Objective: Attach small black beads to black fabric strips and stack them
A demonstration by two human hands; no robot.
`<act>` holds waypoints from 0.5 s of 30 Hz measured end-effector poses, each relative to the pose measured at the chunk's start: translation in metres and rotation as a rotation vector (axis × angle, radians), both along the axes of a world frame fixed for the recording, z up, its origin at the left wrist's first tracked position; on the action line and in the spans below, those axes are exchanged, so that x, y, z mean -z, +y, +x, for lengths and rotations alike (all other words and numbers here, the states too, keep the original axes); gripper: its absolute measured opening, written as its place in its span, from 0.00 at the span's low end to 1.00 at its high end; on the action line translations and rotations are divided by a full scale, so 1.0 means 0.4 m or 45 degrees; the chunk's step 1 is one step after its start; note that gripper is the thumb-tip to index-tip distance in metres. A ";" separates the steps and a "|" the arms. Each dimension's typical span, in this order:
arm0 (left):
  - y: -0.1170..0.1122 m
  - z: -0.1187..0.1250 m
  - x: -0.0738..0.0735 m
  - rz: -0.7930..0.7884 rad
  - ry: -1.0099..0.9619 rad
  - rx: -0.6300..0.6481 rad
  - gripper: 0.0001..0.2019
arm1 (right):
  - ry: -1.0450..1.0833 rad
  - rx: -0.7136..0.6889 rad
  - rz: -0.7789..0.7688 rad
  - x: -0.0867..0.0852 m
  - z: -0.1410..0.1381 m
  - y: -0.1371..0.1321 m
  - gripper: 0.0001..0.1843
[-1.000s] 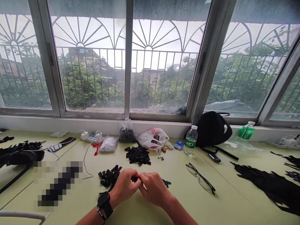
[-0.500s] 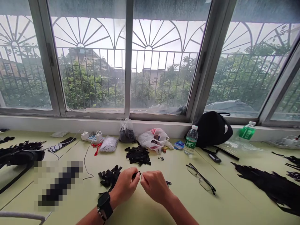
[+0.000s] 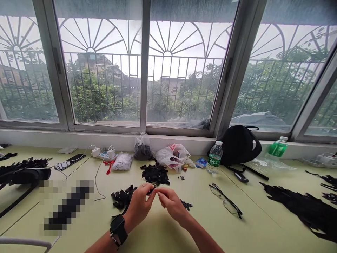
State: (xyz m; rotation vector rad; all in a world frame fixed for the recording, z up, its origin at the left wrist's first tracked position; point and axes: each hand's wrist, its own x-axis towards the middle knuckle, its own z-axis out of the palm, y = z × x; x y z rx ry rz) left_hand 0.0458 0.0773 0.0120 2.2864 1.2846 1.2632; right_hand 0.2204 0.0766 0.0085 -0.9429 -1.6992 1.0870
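My left hand (image 3: 139,203), with a black watch on the wrist, is closed in a pinch on a short black fabric strip (image 3: 151,190), most of it hidden by the fingers. My right hand (image 3: 172,204) meets it at the fingertips, index finger stretched toward the strip and the others curled; whatever it pinches is too small to make out. Just left of my left hand lies a pile of black strips (image 3: 122,197). Beyond both hands is another heap of black strips (image 3: 155,174). Small black ring-like pieces (image 3: 186,204) sit beside my right hand, partly covered by it.
Eyeglasses (image 3: 226,201) lie to the right, with a water bottle (image 3: 214,158) and black cap (image 3: 239,146) behind. White plastic bag (image 3: 172,157), dark-filled clear bag (image 3: 142,147) and power strip (image 3: 104,154) line the sill. Long black strips (image 3: 302,207) lie far right.
My right hand has turned and its index finger has straightened toward the strip. More of the small black pieces beside it now show. My left hand has barely moved.
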 end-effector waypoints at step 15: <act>-0.024 0.005 -0.031 0.265 0.081 0.163 0.13 | 0.754 -0.109 -0.888 0.024 -0.006 0.007 0.14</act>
